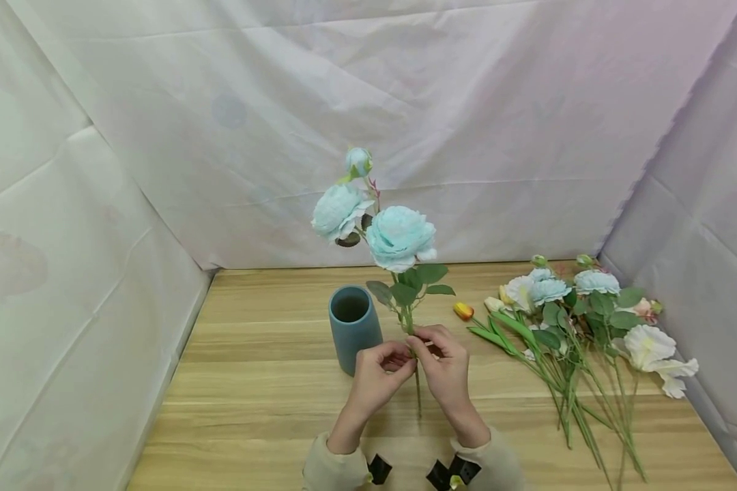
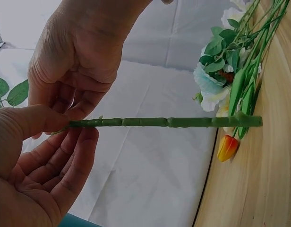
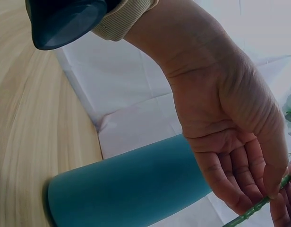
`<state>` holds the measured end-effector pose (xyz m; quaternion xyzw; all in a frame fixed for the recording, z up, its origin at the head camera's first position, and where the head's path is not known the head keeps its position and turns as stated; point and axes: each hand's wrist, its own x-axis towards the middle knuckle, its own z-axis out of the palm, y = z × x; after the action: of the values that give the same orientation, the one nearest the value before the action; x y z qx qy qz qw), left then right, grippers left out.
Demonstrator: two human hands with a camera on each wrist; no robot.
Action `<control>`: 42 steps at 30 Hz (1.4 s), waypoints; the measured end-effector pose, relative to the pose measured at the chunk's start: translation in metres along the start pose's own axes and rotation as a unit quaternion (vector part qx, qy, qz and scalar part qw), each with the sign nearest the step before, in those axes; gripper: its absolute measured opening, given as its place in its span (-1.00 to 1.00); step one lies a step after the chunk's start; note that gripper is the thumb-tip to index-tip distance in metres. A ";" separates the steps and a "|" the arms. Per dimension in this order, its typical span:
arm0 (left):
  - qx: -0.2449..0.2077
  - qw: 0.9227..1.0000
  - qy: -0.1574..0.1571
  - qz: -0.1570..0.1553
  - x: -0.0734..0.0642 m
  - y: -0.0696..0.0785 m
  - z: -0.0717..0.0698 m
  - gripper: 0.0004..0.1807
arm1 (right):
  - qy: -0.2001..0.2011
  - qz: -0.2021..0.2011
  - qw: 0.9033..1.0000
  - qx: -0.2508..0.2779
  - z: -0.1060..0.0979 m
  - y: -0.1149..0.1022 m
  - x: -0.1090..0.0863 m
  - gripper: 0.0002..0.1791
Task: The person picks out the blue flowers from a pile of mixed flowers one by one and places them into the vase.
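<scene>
A stem of pale blue artificial peonies [image 1: 402, 239], two blooms and a bud with green leaves, stands upright above the table. My left hand [image 1: 376, 382] pinches its green stem [image 2: 145, 122] between thumb and fingers. Close beside it, slightly higher, my right hand [image 1: 447, 368] pinches the same stem. The bare lower end points down toward the table in the left wrist view. A blue vase [image 1: 355, 334] stands just behind and left of my hands, its mouth uncovered. In the right wrist view the vase [image 3: 126, 184] appears behind my left hand.
On the right of the wooden table [image 1: 252, 409] lies a loose pile of artificial flowers [image 1: 553, 334], its stems toward the front. An orange-yellow tulip [image 1: 463, 311] sits at the pile's left edge. White cloth [image 1: 405, 102] hangs behind and at both sides.
</scene>
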<state>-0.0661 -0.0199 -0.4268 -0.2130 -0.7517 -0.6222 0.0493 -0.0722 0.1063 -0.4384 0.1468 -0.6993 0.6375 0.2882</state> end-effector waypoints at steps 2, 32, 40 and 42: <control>0.006 1.000 0.006 0.011 0.000 0.000 0.000 -0.96 | -0.002 0.003 1.000 0.000 0.000 -0.007 0.002 -0.82; 0.041 0.994 0.103 0.019 0.006 0.015 -0.028 -0.89 | 0.028 0.084 0.996 -0.026 -0.033 0.007 -0.012 -0.88; 0.046 0.991 0.106 0.065 0.016 0.025 -0.039 -0.90 | 0.041 0.081 0.995 -0.035 -0.045 0.014 -0.017 -0.87; 0.049 0.990 0.108 0.076 0.019 0.022 -0.042 -0.90 | 0.043 0.083 0.995 -0.037 -0.047 0.016 -0.018 -0.87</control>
<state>-0.0832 -0.0519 -0.3912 -0.1982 -0.7531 -0.5986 0.1878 -0.0574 0.1517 -0.4612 0.0503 -0.7191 0.6385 0.2696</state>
